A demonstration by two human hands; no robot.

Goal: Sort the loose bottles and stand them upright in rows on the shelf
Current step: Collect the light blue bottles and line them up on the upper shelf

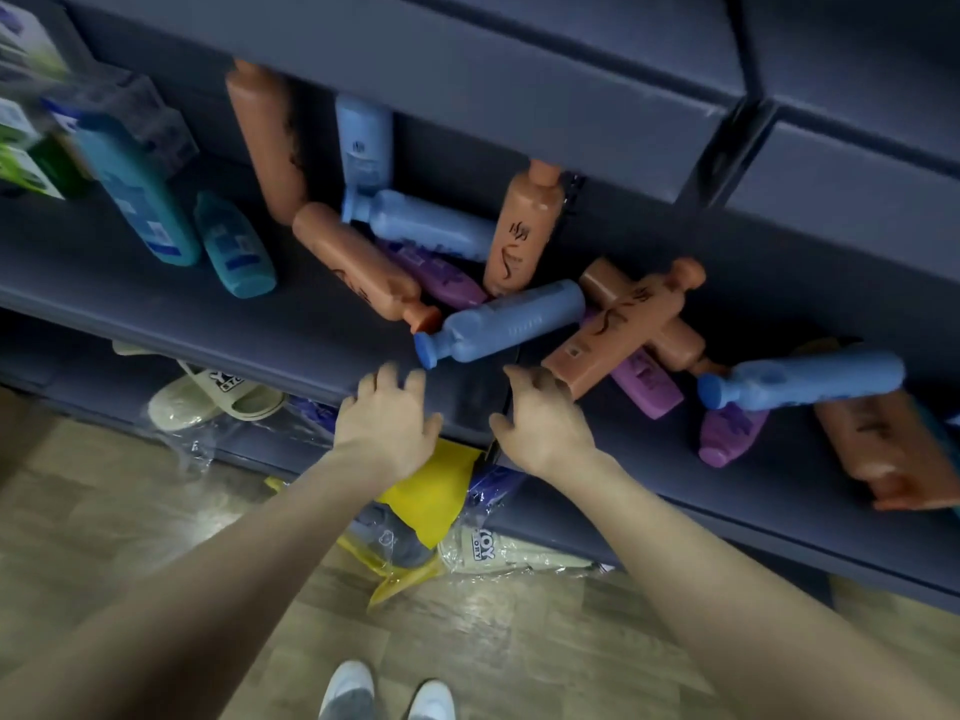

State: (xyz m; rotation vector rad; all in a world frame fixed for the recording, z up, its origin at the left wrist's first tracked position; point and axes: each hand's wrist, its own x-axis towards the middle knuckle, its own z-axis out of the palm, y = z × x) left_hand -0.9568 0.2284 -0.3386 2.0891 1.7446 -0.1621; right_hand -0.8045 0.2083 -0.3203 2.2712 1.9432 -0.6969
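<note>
Fingers (415,380): both sets spread, loosely curved, nothing held; tips over the shelf's front edge.
Left hand (387,420): just below the cap of the nearest blue bottle (511,324), not touching it.
Right hand (545,426): beside the base of a lying brown bottle (618,335); contact cannot be told.
Shelf (208,324): dark board carrying the loose pile.
Blue bottle: on its side, cap toward the front edge, on top of the heap.
Pile behind: brown bottles crossed over purple bottles (647,384).
Back: a brown bottle stands at the back (524,226), neck hidden by the upper shelf.
Step, judged: take the blue bottle first. Grip the body, not the cap, and lift clear before turning upright, lest the crossed bottles roll off.
</note>
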